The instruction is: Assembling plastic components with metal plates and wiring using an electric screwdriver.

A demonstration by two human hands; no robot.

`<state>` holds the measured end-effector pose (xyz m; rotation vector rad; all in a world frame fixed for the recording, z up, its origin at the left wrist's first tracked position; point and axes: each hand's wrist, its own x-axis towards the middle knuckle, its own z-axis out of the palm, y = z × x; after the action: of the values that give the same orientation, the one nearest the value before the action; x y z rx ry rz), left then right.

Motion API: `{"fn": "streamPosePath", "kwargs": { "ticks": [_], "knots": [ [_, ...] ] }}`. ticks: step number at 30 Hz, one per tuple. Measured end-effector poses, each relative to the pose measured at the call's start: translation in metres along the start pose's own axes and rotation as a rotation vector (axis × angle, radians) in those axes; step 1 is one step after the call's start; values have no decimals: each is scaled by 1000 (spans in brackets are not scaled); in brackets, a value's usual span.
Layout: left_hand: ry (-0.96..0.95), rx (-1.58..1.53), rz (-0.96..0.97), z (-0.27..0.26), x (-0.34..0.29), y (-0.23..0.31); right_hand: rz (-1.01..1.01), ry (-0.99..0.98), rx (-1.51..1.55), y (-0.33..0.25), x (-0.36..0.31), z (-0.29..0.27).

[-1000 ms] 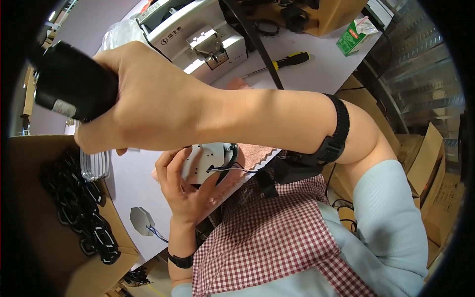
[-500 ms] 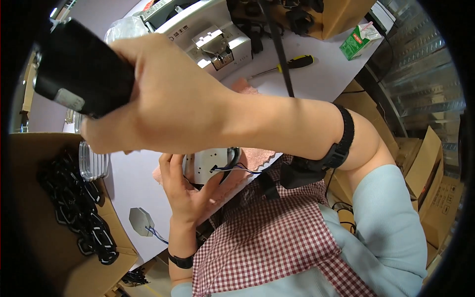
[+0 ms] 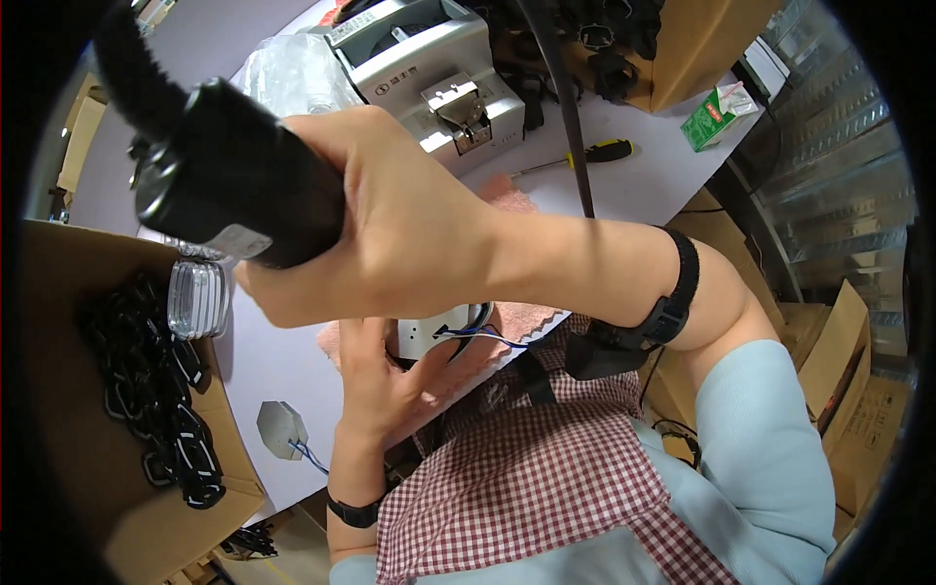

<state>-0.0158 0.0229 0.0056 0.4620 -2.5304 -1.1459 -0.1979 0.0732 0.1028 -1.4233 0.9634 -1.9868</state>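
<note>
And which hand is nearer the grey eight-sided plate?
Left. The left hand is right of the plate, slightly higher in view; the right hand, gripping a black tool, is farther up.

Right hand [image 3: 390, 224] grips black tool [image 3: 258, 180]; left hand [image 3: 378, 385] holds wired white plate [image 3: 419, 337] over pink cloth [image 3: 525, 320] on desk [image 3: 255, 363]; screwdriver [image 3: 610, 151] lies beyond.

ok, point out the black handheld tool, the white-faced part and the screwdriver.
Black handheld tool [image 3: 268, 180]: head view, on its cylindrical body.
White-faced part [image 3: 421, 339]: head view, on the exposed white face.
Screwdriver [image 3: 609, 151]: head view, on its black-and-yellow handle.
</note>
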Motion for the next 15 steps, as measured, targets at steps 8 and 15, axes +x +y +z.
{"fn": "streamPosePath", "kwargs": {
  "ticks": [8, 15],
  "knots": [
    [65, 89, 58, 1, 1, 4, 38, -26, 2, -3, -9, -5],
    [66, 77, 61, 1, 0, 9, -55, 115, 115, -55, 4, -30]
  ]
}}
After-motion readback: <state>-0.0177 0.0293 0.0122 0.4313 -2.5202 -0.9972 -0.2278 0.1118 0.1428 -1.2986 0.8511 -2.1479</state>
